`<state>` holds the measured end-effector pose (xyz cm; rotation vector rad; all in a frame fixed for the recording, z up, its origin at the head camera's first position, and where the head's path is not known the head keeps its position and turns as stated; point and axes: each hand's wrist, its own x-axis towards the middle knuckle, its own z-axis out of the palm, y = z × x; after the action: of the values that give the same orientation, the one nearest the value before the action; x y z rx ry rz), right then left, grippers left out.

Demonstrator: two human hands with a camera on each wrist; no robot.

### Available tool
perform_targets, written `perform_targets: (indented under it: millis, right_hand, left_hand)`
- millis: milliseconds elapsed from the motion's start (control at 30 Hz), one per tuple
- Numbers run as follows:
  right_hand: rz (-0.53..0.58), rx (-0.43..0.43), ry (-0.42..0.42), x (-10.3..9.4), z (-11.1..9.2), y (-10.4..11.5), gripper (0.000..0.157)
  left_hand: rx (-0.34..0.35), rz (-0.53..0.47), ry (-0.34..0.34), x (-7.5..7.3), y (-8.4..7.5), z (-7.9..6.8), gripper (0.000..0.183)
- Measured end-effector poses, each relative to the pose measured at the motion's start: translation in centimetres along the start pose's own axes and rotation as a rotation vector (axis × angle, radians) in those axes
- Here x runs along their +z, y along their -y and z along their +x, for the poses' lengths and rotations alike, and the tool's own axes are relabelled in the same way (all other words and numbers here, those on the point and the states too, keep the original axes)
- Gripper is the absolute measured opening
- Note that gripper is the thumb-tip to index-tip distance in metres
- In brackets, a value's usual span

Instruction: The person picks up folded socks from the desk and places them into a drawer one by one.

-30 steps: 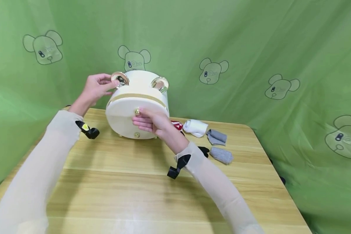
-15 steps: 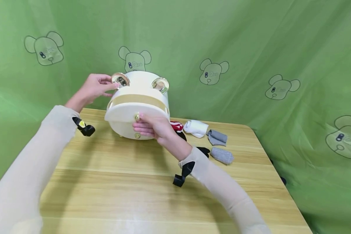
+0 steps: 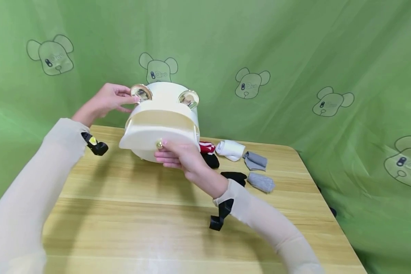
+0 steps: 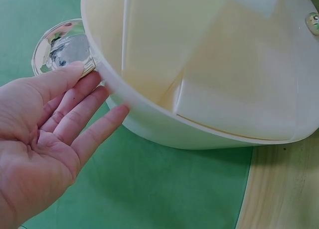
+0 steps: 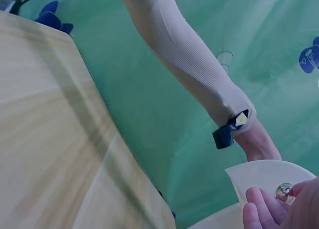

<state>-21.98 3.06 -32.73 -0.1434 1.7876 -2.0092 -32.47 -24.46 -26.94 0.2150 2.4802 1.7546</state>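
A white rounded storage box with two gold ear-like discs stands at the back of the table. My left hand pinches the left gold disc between thumb and fingers, its other fingertips close to the box's rim. With my right hand I pinch the small gold knob of the upper drawer, thumb on the knob and the other fingers fairly straight. That drawer is pulled partly out, and its inside shows in the left wrist view. The lower front is mostly hidden behind the drawer and my hand.
Right of the box lie rolled socks: a red-and-white one, a white one, a grey one, a light grey one and black ones. A green curtain hangs behind the wooden table.
The upper drawer has come out toward me, its gap widening, as my right hand draws the knob forward and down. My left hand keeps hold of the disc while its forearm shifts left.
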Motion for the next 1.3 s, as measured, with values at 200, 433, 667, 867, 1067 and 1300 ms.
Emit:
perform_targets:
  millis: [200, 433, 667, 867, 1067, 1300]
  right_hand:
    - [-0.01, -0.011, 0.006, 0.3, -1.0, -0.5, 0.036]
    - [-0.014, -0.017, 0.018, 0.3, -1.5, -0.7, 0.038]
    - [-0.078, 0.028, 0.046, 0.1, -1.8, -0.4, 0.041]
    - [-0.132, 0.08, 0.131, -0.1, -2.4, 0.7, 0.036]
    - [-0.167, 0.044, 0.182, -1.2, -2.8, 3.0, 0.034]
    - [-0.236, -0.072, 0.154, -4.5, -3.5, 6.4, 0.028]
  left_hand:
    - [-0.001, 0.01, 0.008, -0.1, 0.1, 0.1, 0.038]
    - [-0.007, -0.013, 0.008, -0.1, 0.1, 0.2, 0.039]
    - [-0.018, -0.013, 0.015, -0.1, 0.1, 0.2, 0.043]
    - [-0.015, 0.003, 0.012, -0.2, 0.2, 0.1, 0.04]
    - [-0.006, -0.001, 0.016, -0.2, 0.3, 0.0, 0.037]
    - [0.003, -0.017, 0.012, -0.1, 0.2, 0.0, 0.034]
